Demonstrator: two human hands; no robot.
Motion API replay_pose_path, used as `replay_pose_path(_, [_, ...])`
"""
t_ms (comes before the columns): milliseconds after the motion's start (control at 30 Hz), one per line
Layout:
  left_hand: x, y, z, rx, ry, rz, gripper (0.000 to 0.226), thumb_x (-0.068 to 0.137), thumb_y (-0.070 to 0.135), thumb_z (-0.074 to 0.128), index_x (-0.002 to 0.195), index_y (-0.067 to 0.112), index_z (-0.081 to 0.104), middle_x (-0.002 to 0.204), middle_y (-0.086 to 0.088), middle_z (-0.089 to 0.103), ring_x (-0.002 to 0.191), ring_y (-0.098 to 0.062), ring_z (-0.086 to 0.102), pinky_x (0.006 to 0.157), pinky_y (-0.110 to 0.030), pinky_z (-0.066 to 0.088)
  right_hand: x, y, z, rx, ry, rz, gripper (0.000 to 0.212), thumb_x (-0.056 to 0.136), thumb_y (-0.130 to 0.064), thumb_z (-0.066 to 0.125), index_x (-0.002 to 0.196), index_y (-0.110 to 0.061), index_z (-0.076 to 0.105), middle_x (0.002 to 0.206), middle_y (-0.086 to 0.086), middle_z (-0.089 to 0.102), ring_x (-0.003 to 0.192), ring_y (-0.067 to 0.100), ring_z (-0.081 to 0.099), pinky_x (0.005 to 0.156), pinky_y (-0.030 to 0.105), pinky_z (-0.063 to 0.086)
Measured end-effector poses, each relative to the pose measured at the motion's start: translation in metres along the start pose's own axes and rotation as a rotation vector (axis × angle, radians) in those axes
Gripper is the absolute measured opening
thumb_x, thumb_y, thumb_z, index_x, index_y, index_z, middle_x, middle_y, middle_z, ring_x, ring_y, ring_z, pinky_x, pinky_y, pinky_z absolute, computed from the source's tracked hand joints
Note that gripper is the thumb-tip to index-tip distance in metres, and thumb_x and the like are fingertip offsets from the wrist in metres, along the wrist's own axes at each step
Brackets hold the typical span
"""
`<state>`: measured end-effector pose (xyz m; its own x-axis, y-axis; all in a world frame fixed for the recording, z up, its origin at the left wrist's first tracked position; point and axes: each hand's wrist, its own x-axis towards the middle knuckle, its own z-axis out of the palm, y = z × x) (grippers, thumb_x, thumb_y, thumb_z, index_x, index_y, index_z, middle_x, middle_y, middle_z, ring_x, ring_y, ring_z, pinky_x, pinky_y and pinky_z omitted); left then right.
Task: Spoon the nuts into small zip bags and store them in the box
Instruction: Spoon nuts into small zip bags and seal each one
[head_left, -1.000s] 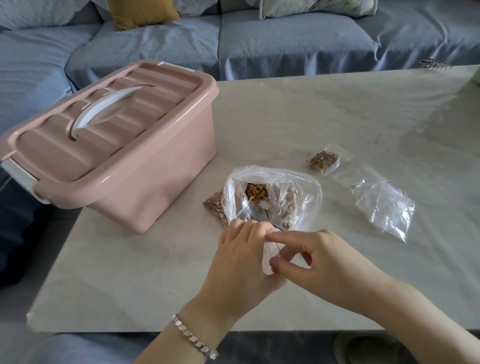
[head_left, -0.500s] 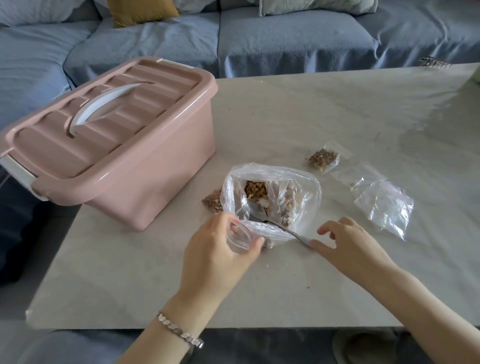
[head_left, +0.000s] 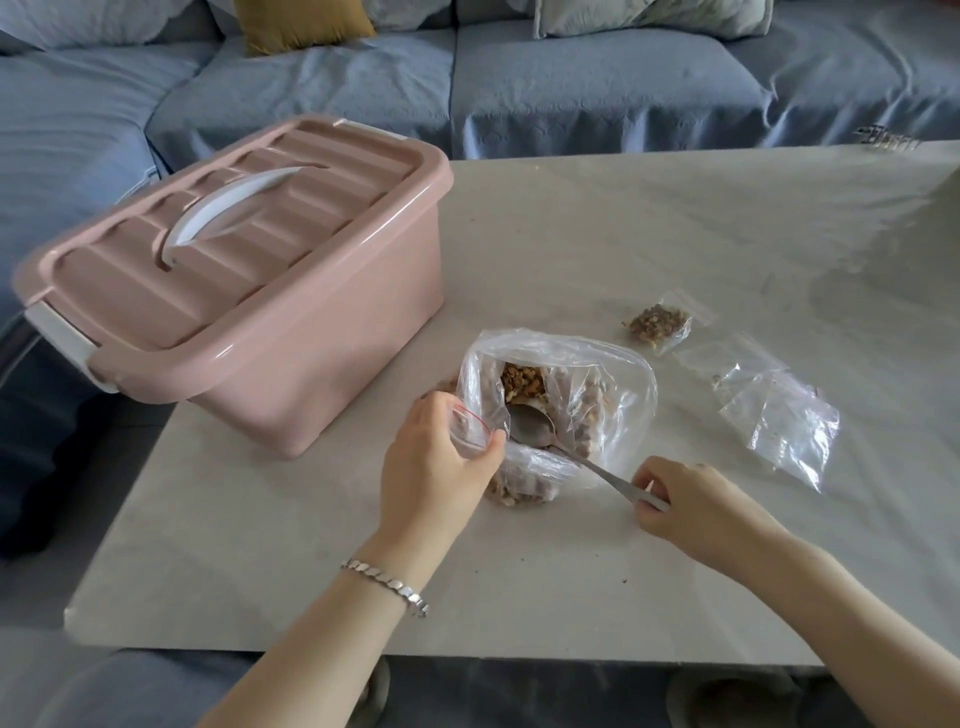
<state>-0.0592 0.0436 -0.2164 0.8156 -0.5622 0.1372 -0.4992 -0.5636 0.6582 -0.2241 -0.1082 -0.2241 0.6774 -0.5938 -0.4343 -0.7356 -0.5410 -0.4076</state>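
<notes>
Pink box (head_left: 311, 384) was plastic, smooth w/ soft sheen; its handle (head_left: 228, 208) white plastic. Pale bench (head_left: 623, 234) looked like stone, smooth, matt. The big bag (head_left: 623, 395), zip bag (head_left: 467, 431) & spare bags (head_left: 779, 421) were thin clear plastic, crinkled, glossy. Polished metal spoon (head_left: 530, 428); shiny metal bracelet (head_left: 387, 579). Blue sofa (head_left: 571, 88) was quilted matt cloth; mustard cushion (head_left: 301, 21) cloth too.

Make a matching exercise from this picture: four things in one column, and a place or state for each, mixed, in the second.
1. pink box
2. spoon
3. small zip bag with red strip
4. small bag of nuts

a. held in the left hand
b. lying on the table, untouched
c. lid closed
d. bowl inside the big bag

Pairs: 1-c, 2-d, 3-a, 4-b
</notes>
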Motion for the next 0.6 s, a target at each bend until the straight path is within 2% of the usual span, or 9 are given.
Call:
replay_pose_path(133, [0.004, -0.003, -0.001, -0.046, 0.012, -0.079, 0.026, 0.078, 0.033, 0.069, 0.090, 0.018, 0.053, 0.090, 0.010, 0.056, 0.083, -0.009, 0.051, 0.063, -0.017, 0.030, -0.007, -0.004, -0.011, 0.310, 0.156, -0.077, 0.019, 0.086, -0.014, 0.054, 0.072, -0.026, 0.061, 0.058, -0.003, 0.064, 0.049, 0.016, 0.046, 0.044, 0.019, 0.034])
replay_pose_path(200, [0.006, -0.006, -0.001, -0.070, -0.034, -0.148, 0.024, 0.078, 0.034, 0.068, 0.088, 0.020, 0.053, 0.091, 0.008, 0.057, 0.079, -0.008, 0.051, 0.059, -0.019, 0.030, -0.005, -0.010, -0.017, 0.389, 0.279, -0.121, 0.024, 0.088, -0.014, 0.053, 0.071, -0.028, 0.062, 0.055, -0.007, 0.066, 0.050, 0.019, 0.047, 0.045, 0.022, 0.037])
replay_pose_path(267, [0.007, -0.009, 0.000, -0.066, -0.110, -0.186, 0.025, 0.078, 0.037, 0.067, 0.089, 0.020, 0.053, 0.093, 0.005, 0.058, 0.075, -0.006, 0.053, 0.055, -0.019, 0.032, -0.001, -0.019, -0.020, 0.464, 0.368, -0.165, 0.023, 0.091, -0.018, 0.052, 0.074, -0.028, 0.065, 0.054, -0.006, 0.066, 0.048, 0.013, 0.049, 0.048, 0.022, 0.040])
replay_pose_path(333, [0.007, -0.009, 0.000, -0.066, -0.169, -0.203, 0.027, 0.078, 0.040, 0.067, 0.090, 0.020, 0.053, 0.093, 0.004, 0.058, 0.073, -0.002, 0.053, 0.052, -0.017, 0.033, 0.005, -0.029, -0.020, 0.584, 0.396, -0.216, 0.023, 0.093, -0.020, 0.051, 0.077, -0.030, 0.065, 0.054, -0.002, 0.065, 0.043, 0.003, 0.049, 0.049, 0.015, 0.041])
replay_pose_path(400, [0.007, -0.008, 0.001, -0.088, -0.194, -0.210, 0.032, 0.077, 0.044, 0.067, 0.089, 0.019, 0.054, 0.091, 0.004, 0.060, 0.074, -0.004, 0.055, 0.053, -0.018, 0.035, 0.011, -0.035, -0.018, 0.678, 0.376, -0.233, 0.025, 0.094, -0.021, 0.049, 0.078, -0.031, 0.065, 0.052, -0.003, 0.061, 0.044, 0.004, 0.048, 0.052, 0.018, 0.042])
replay_pose_path(467, [0.007, -0.007, 0.001, -0.100, -0.194, -0.214, 0.034, 0.075, 0.046, 0.069, 0.088, 0.017, 0.055, 0.087, 0.004, 0.061, 0.074, -0.006, 0.056, 0.053, -0.019, 0.035, 0.018, -0.036, -0.018, 0.731, 0.402, -0.217, 0.026, 0.095, -0.019, 0.046, 0.081, -0.027, 0.066, 0.047, -0.005, 0.055, 0.046, 0.009, 0.045, 0.053, 0.020, 0.039])
replay_pose_path(533, [0.008, -0.007, 0.001, -0.088, -0.196, -0.221, 0.033, 0.077, 0.044, 0.069, 0.087, 0.015, 0.054, 0.084, 0.003, 0.061, 0.070, -0.005, 0.054, 0.051, -0.019, 0.033, 0.022, -0.032, -0.019, 0.727, 0.503, -0.219, 0.027, 0.097, -0.018, 0.042, 0.086, -0.023, 0.066, 0.046, -0.007, 0.050, 0.044, 0.006, 0.041, 0.048, 0.014, 0.034])
replay_pose_path(600, [0.010, -0.006, 0.001, -0.064, -0.206, -0.223, 0.030, 0.079, 0.041, 0.067, 0.086, 0.015, 0.053, 0.082, 0.003, 0.060, 0.067, -0.004, 0.052, 0.050, -0.020, 0.032, 0.019, -0.027, -0.020, 0.640, 0.606, -0.279, 0.024, 0.098, -0.019, 0.041, 0.092, -0.021, 0.064, 0.054, -0.004, 0.050, 0.046, 0.005, 0.043, 0.047, 0.010, 0.033])
